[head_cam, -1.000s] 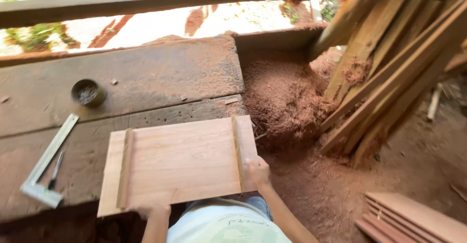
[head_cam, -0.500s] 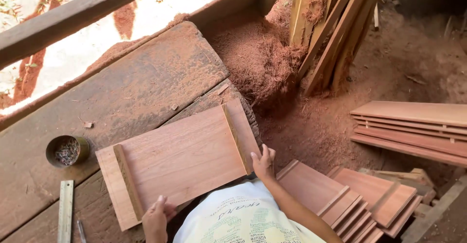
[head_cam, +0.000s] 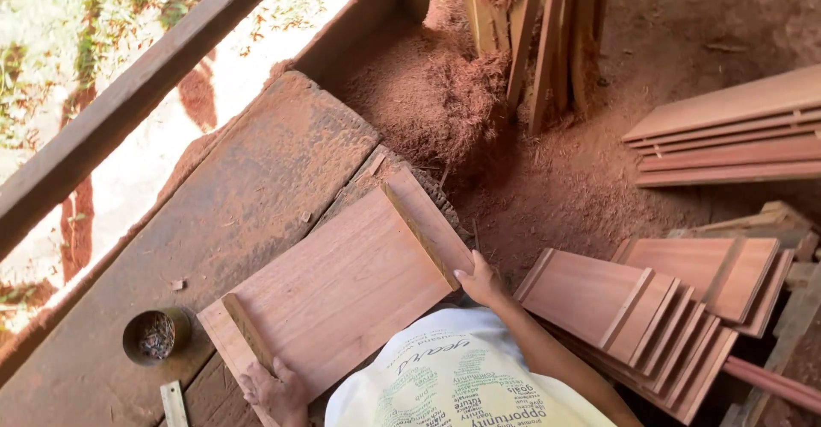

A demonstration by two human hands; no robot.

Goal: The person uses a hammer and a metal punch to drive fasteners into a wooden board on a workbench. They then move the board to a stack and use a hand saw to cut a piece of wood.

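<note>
A flat reddish wooden panel [head_cam: 342, 286] with a narrow batten near each end lies on the dark workbench [head_cam: 256, 188]. My left hand [head_cam: 275, 390] grips its near left end beside one batten. At the opposite end, my right hand [head_cam: 481, 280] holds the panel's edge just below the other batten. The panel is turned diagonally across the bench, its right end over the bench's edge.
A small round tin of nails [head_cam: 155, 335] and a metal ruler end [head_cam: 174, 403] sit at the bench's left. Stacked similar panels [head_cam: 650, 316] lie on the floor to the right, long boards [head_cam: 727, 136] beyond, leaning planks [head_cam: 539, 34] and a sawdust heap [head_cam: 428, 94] behind.
The view has swung right and down, showing more floor and stacked panels. The panel has turned further on the bench. Both hands keep their hold on its ends.
</note>
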